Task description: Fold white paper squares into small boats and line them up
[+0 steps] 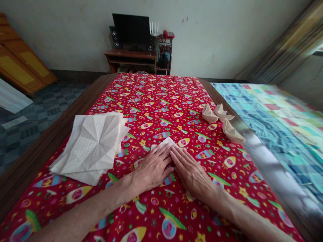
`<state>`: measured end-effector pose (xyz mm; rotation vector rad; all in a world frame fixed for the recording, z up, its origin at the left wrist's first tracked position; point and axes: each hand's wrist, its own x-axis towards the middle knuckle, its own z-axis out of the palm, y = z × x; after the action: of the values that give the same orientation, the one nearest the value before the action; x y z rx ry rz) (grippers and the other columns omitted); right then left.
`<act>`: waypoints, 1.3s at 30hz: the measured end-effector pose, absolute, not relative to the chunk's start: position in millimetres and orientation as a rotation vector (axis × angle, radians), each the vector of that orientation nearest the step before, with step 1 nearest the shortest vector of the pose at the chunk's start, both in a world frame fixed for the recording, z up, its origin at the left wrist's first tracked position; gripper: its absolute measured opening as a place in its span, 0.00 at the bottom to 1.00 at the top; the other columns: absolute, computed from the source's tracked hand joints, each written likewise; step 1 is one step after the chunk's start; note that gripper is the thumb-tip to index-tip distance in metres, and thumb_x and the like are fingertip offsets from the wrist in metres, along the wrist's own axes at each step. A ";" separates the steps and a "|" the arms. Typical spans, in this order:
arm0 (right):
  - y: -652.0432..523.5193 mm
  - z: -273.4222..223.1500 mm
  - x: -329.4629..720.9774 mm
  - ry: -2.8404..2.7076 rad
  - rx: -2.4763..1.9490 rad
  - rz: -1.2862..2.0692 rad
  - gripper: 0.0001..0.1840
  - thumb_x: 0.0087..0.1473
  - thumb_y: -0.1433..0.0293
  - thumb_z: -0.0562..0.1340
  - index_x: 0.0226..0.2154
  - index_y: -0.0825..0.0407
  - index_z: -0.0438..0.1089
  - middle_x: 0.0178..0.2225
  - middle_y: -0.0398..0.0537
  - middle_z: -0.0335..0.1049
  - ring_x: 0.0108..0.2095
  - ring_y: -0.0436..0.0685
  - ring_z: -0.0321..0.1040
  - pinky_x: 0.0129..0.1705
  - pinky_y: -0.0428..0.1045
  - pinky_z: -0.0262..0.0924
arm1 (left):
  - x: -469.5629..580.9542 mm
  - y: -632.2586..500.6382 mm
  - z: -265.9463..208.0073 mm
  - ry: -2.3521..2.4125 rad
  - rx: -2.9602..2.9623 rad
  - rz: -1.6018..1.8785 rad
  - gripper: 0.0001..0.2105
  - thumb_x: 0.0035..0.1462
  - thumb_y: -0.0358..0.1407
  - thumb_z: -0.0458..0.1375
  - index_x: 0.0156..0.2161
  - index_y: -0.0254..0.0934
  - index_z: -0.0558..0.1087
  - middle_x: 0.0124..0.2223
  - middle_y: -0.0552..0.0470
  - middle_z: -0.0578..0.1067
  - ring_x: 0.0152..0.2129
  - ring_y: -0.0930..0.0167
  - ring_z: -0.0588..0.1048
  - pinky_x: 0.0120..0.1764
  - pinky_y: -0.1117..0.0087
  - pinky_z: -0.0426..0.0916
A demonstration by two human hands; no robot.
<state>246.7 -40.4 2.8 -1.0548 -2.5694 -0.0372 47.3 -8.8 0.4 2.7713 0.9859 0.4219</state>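
A small piece of folded white paper (168,141) lies on the red patterned cloth (161,111), mostly covered by my hands. My left hand (157,164) rests flat on its left side, fingers stretched out and pressing down. From the right, my right hand (188,164) lies with straight fingers on the paper's right part, its fingertips close to those of the left. To the left is a stack of creased paper sheets (98,141), fold lines fanning out from the centre of the top one. Three folded paper boats (233,131) stand at the right edge of the cloth.
Dark wooden table edges (75,111) show beside the cloth. A bed with a checked blue cover (262,124) adjoins on the right. Beyond the table's far end stands a desk (131,55) with a monitor (131,32), speakers and a red telephone (168,34). A wooden cabinet (22,60) is at left.
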 end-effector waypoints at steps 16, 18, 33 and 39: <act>-50.1 1.1 276.6 -2.579 -1.273 -0.097 0.27 0.63 0.65 0.52 0.61 0.58 0.53 0.61 0.59 0.55 0.61 0.63 0.53 0.60 0.63 0.52 | -7.8 -13.2 3.6 1.161 2.862 0.349 0.22 0.65 0.38 0.46 0.63 0.38 0.56 0.65 0.48 0.56 0.62 0.65 0.55 0.62 0.56 0.49; -43.2 2.3 272.4 -2.534 -1.272 -0.147 0.21 0.63 0.66 0.52 0.56 0.55 0.61 0.56 0.58 0.63 0.57 0.63 0.60 0.60 0.65 0.50 | -10.4 -12.0 3.4 1.186 2.841 0.403 0.21 0.65 0.37 0.47 0.62 0.39 0.58 0.64 0.48 0.59 0.61 0.65 0.57 0.61 0.56 0.52; 0.5 16.7 232.3 -2.699 -1.048 -0.178 0.11 0.60 0.76 0.51 0.42 0.57 0.67 0.43 0.56 0.71 0.46 0.60 0.67 0.46 0.52 0.62 | 13.5 24.7 3.3 1.143 2.714 0.831 0.11 0.61 0.30 0.51 0.46 0.35 0.73 0.47 0.46 0.76 0.44 0.66 0.71 0.48 0.62 0.69; 3.0 14.0 236.6 -2.679 -0.987 -0.149 0.13 0.62 0.75 0.48 0.42 0.56 0.66 0.43 0.56 0.71 0.46 0.59 0.66 0.46 0.53 0.63 | 11.7 24.3 0.9 1.135 2.673 0.848 0.12 0.61 0.30 0.51 0.48 0.35 0.72 0.48 0.47 0.76 0.45 0.66 0.71 0.49 0.61 0.69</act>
<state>236.6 3.0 14.0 -0.9874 -2.6794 -0.1495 11.7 24.3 0.9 2.6732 1.1350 0.8477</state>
